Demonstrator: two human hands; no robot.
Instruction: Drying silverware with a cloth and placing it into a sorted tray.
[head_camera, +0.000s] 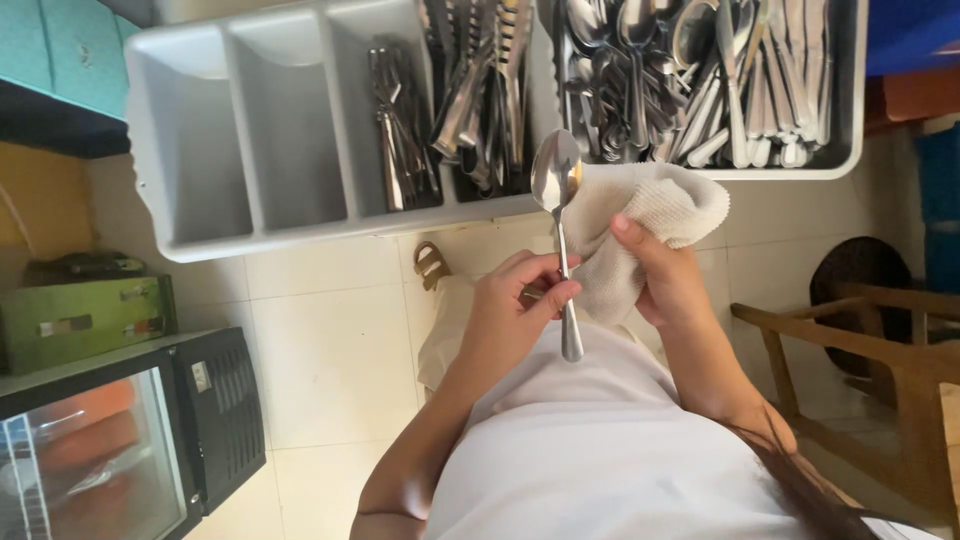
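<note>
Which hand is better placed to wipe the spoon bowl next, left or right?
Probably the right hand: it already holds the white cloth bunched beside the spoon bowl. The left hand pinches the handle, keeping the spoon upright, so it is occupied.

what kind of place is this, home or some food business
Probably a restaurant or canteen kitchen: a grey divided cutlery tray, a bin heaped with spoons and knives, and a glass-door appliance on a tiled floor.

Silver spoon (557, 185), off-white cloth (640, 225), grey tray (190, 200)
</note>
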